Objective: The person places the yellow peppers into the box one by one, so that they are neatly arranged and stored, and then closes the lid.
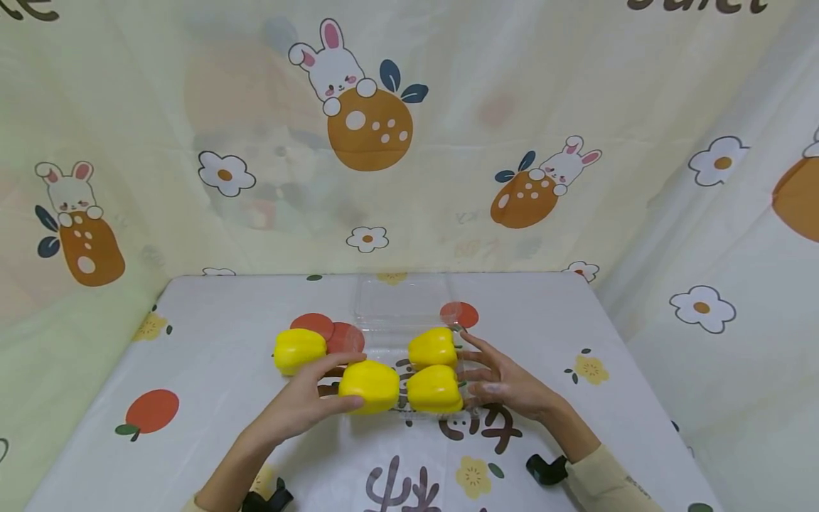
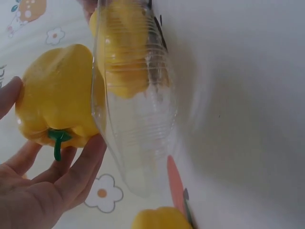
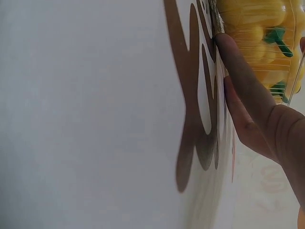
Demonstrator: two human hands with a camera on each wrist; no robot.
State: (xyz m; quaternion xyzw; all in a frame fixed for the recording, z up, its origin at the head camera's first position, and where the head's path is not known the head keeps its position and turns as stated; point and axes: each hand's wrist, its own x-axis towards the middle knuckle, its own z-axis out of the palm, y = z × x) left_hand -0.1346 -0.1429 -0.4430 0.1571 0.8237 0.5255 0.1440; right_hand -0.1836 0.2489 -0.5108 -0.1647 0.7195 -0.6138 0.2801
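Left hand (image 1: pixel 302 400) pinching, right hand (image 1: pixel 512 384) spread

We hold one glossy yellow bell pepper (image 1: pixel 369 386) above the left end of the clear ribbed plastic container (image 2: pixel 136 124); a slackened pinch could drop it, a bump shove the container (it looks light)

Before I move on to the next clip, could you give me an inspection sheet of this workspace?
Surface: white printed table cover
Things handled: two yellow peppers in a clear container, lid open; a third pepper on the cover, left of it
Clutter: black objects near both wrists, use unclear
Left hand: grips a fourth pepper near the container's rim
Right hand: fingers spread at the container's right side
Cables: nothing seen
Surroundings: cream rabbit-print cloth behind and at both sides
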